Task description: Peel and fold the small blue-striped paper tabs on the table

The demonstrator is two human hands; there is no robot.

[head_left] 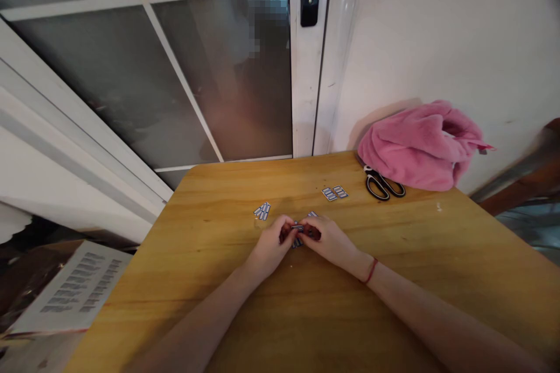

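Our left grip [272, 241] and right grip [330, 240], seen in the head view, are pinched nearly closed on a small, thin, flat blue-and-white piece [298, 227], left of and nearer us than the black-handled scissors [373, 175] on the yellow wooden bench [219, 192]. We judge it light, fairly stiff, perhaps paperlike and easily creased; opposite edges, lightly pressed, suit our hold.

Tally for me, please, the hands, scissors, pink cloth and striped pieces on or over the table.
Hands: 2 (left hand, right hand)
Scissors: 1 pair
Pink cloth: 1
Striped pieces: at least 4; overlaps hide the exact number
Total: at least 8
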